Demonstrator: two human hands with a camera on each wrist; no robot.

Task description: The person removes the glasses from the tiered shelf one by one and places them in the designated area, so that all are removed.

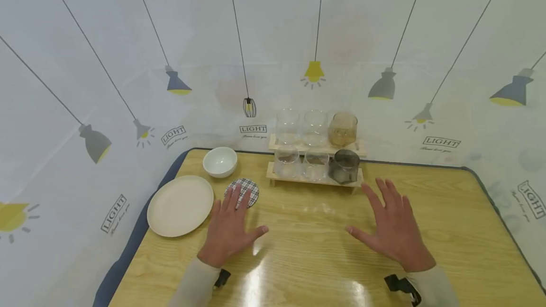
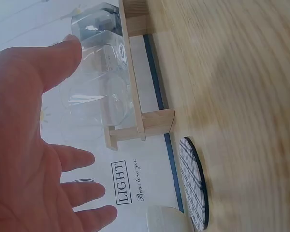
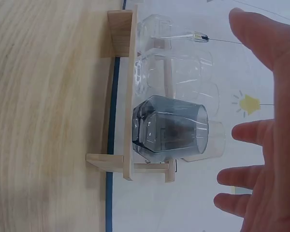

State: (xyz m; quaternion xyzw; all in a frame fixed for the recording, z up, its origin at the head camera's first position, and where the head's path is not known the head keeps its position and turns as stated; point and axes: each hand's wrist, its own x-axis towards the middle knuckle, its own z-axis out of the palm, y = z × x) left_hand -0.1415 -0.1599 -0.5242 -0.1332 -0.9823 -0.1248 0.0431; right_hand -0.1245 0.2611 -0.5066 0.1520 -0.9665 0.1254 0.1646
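Note:
My left hand (image 1: 230, 231) hovers over the table with fingers spread and holds nothing. Its fingertips overlap a round plaid coaster (image 1: 251, 192) in the head view. My right hand (image 1: 394, 229), also spread and holding nothing, is over the table to the right, nearest the wooden rack. On the rack's lower shelf (image 1: 313, 181) stand two clear glasses (image 1: 287, 162) and a smoky grey glass (image 1: 344, 167). The upper shelf (image 1: 304, 147) bears two more clear glasses (image 1: 315, 129) and an amber glass (image 1: 343, 129). In the right wrist view the grey glass (image 3: 171, 128) is closest to the fingers.
A beige plate (image 1: 181, 206) lies at the table's left side, with a white bowl (image 1: 220, 162) behind it. The wooden table (image 1: 307, 245) meets walls printed with hanging lamps at the back and sides. A dark blue edge (image 1: 422, 165) runs round the tabletop.

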